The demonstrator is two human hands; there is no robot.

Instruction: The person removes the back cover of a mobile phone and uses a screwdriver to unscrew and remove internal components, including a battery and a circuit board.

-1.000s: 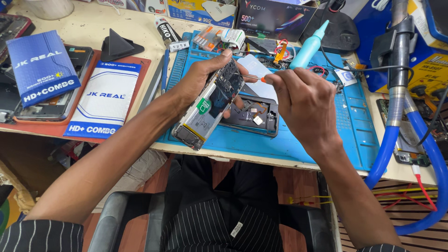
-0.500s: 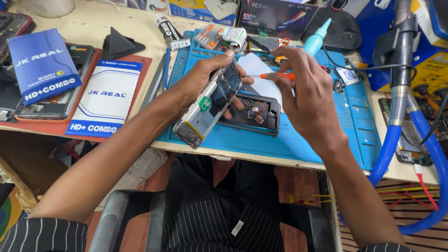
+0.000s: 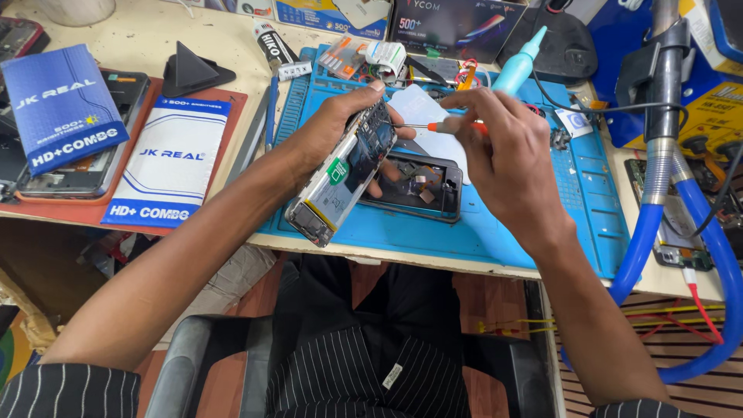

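One view only — a camera worn on the person's head, tilted steeply down and forward over the cream-topped wooden desk point(image 3: 139, 35). It sits close, at arm's length above the blue rubber work mat point(image 3: 495, 232), which fills the middle of the frame. Nearer than the mat, the lower edge takes in the person's lap and the chair — beyond it, the desk's far clutter.

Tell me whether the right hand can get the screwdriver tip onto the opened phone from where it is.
Probably yes. The right hand holds the screwdriver with its tip pointing at the opened phone, which the left hand tilts toward it. Nothing lies between them.
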